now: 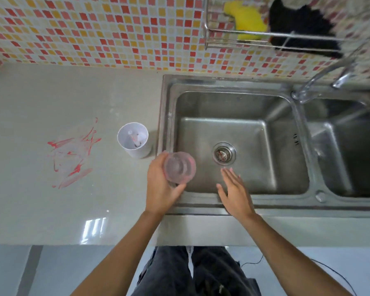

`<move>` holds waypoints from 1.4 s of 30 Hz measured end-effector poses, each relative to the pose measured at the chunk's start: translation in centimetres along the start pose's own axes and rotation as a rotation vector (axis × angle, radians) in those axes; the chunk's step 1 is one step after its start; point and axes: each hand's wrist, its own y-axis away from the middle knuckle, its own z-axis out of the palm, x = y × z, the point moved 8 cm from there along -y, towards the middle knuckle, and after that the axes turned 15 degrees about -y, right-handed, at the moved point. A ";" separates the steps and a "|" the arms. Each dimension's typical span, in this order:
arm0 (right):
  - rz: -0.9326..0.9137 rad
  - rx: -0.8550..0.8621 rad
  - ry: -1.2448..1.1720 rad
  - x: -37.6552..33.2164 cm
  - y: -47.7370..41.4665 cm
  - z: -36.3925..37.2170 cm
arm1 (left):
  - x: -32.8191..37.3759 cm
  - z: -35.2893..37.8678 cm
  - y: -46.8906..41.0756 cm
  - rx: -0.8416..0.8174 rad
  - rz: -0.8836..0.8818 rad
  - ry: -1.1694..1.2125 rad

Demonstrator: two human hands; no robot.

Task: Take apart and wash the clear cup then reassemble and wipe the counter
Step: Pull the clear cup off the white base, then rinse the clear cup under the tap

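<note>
My left hand (pixel 161 184) holds the clear cup (pixel 179 167) over the left rim of the sink (pixel 169 116), fingers wrapped around its side. The cup looks faintly pink and its mouth faces up toward me. My right hand (pixel 235 191) hovers open above the front of the left basin, fingers spread, holding nothing. A white cup-shaped part (pixel 133 139) stands upright on the counter just left of the sink, with a small piece inside it. Red smears (pixel 73 154) mark the grey counter (pixel 41 107) further left.
The sink has two basins; a drain strainer (pixel 224 154) sits in the left one. The faucet (pixel 320 80) rises at the back right. A wire rack (pixel 265 37) on the tiled wall holds a yellow cloth (pixel 246 20) and a black cloth (pixel 301 28).
</note>
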 end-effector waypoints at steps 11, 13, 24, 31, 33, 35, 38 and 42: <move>0.335 -0.059 0.303 8.6 2.5 -4.8 | 5.9 14.3 -1.3 -0.177 0.368 -0.855; 0.348 -0.065 0.314 8.7 2.4 -4.7 | 6.3 14.9 -1.2 -0.159 0.432 -0.956; 0.340 -0.072 0.295 8.9 2.8 -4.5 | 7.9 16.0 -0.7 -0.099 0.666 -1.196; 0.314 -0.076 0.262 8.8 2.7 -4.5 | 9.7 15.6 -1.4 -0.052 0.619 -1.300; 0.285 -0.087 0.196 8.7 2.6 -4.6 | 10.1 15.3 -2.1 -0.070 0.519 -1.277; 0.267 -0.061 0.081 9.0 1.8 -5.9 | 10.8 15.1 -3.2 -0.092 0.382 -1.175; 0.272 0.091 -0.036 11.1 -1.0 -11.0 | 13.4 15.4 -5.2 -0.082 0.277 -1.017; 0.323 0.231 -0.125 14.4 -6.3 -19.3 | 18.6 16.5 -8.2 -0.140 0.189 -0.843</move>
